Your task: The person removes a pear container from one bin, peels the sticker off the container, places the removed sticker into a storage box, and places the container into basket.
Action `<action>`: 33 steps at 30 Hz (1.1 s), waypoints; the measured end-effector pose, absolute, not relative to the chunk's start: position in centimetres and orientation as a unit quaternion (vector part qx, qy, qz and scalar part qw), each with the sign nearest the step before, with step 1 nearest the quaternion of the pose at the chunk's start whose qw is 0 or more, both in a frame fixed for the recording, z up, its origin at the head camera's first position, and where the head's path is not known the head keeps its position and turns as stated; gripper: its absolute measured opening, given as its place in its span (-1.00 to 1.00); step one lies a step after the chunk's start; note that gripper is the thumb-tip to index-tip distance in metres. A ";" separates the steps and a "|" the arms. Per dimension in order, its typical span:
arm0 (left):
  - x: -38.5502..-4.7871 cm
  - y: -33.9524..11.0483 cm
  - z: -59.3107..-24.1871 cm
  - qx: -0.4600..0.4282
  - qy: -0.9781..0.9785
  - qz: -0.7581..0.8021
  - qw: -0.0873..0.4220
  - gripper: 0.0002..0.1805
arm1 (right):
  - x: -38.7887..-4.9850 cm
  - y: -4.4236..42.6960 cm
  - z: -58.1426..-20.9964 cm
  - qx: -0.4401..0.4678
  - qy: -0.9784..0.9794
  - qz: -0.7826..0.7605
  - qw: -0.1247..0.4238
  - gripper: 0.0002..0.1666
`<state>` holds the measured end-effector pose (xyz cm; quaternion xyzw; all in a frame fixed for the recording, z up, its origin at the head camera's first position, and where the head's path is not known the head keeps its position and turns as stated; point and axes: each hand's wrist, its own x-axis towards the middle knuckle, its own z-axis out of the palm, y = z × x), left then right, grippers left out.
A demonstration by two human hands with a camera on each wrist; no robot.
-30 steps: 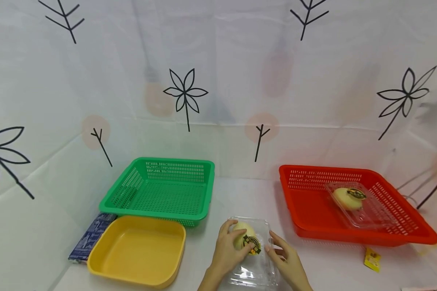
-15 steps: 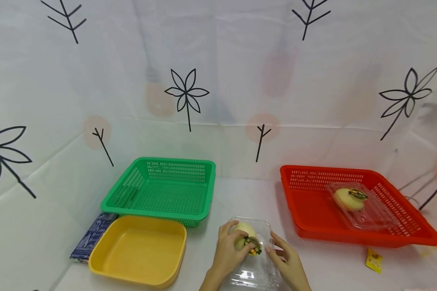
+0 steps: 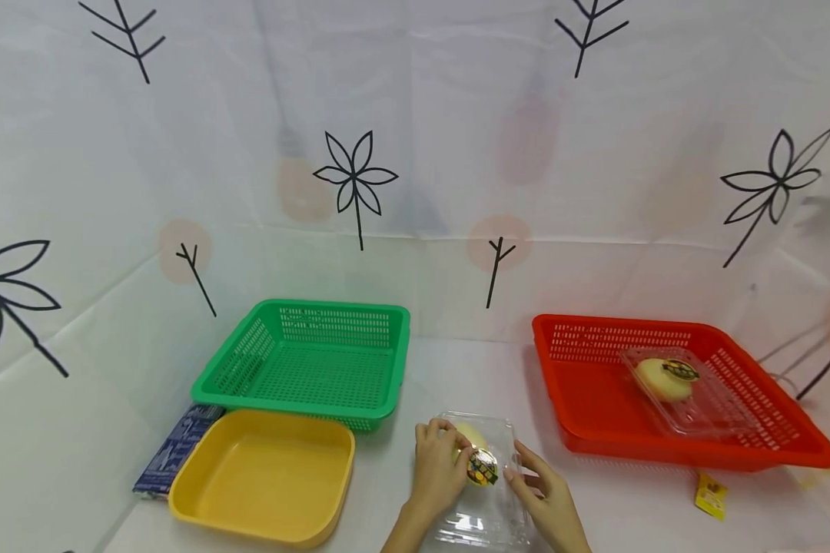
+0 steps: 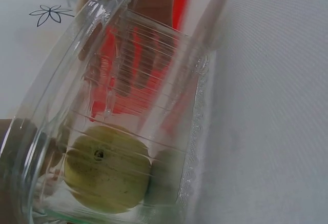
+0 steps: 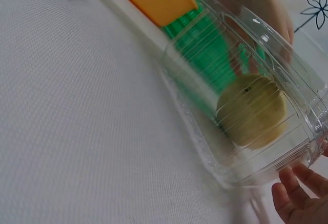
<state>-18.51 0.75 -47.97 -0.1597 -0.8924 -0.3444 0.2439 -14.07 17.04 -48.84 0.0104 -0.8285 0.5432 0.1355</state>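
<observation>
The right hand [image 3: 546, 493] holds the right edge of a clear box [image 3: 486, 507] between thumb and fingers. The left hand [image 3: 439, 468] is at the round label [image 3: 482, 467] on top; whether its fingertips pinch or merely press there, I cannot tell from this angle. Beneath the hands, a pale fruit [image 4: 107, 168] is already inside. Beyond the right hand, a red basket [image 3: 671, 455] bears 1 labelled pack [image 3: 705, 408]. I judge 1 pack finished and the held 1 nearly so: fruit in, label on, but not yet in the basket.

Soft, diffuse light; glare on clear box [image 3: 491, 503]; wrist views dimmer, hazier
</observation>
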 end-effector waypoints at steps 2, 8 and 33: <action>-18.5 0.8 -47.9 -0.162 -0.897 -0.331 0.243 -0.91 | -14.1 17.0 -48.8 0.013 -0.827 0.544 0.141 -0.44; -18.4 0.8 -48.0 -0.168 -0.900 -0.322 0.241 -0.91 | -14.0 16.9 -48.9 0.030 -0.820 0.550 0.158 -0.45; -18.9 0.0 -48.7 -0.263 -0.817 -0.431 0.277 -0.90 | -14.2 17.0 -49.2 0.018 -0.824 0.549 0.143 -0.45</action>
